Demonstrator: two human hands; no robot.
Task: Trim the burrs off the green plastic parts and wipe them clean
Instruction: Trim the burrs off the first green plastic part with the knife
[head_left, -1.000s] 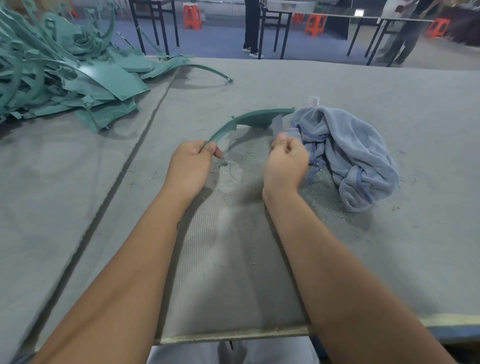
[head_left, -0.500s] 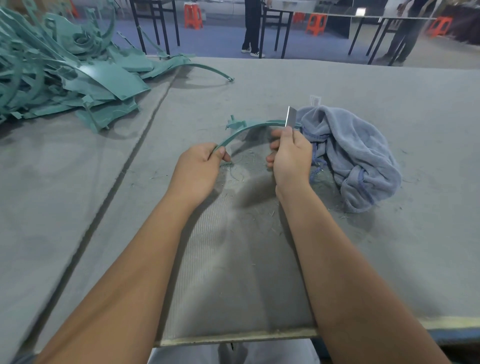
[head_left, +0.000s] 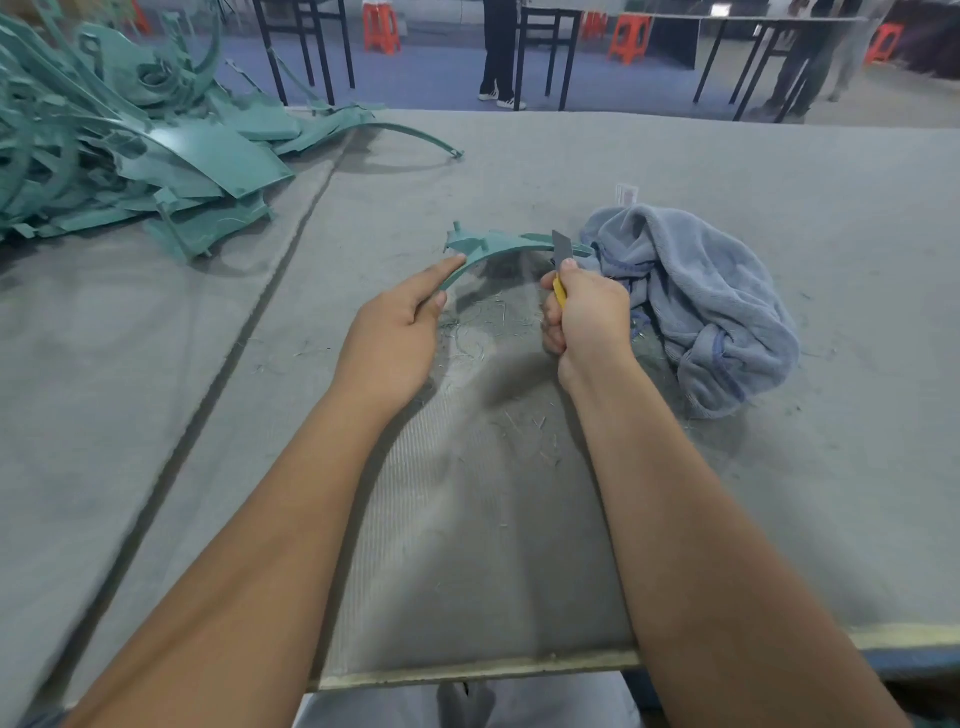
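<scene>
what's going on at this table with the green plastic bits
A person is trimming a curved green part with a yellow knife. The left hand holds the part by its near end, and the right hand grips the knife, blade up against the part's far edge. Shavings litter the table under the hands. A blue cloth lies bunched to the right, and a pile of green parts sits far left.

I see the curved plastic part (head_left: 493, 247) held above the table (head_left: 779, 166) between my left hand (head_left: 397, 332) and right hand (head_left: 584, 317). The towel (head_left: 701, 301) lies just right of it. The pile of parts (head_left: 114, 150) sits far left, behind.
</scene>
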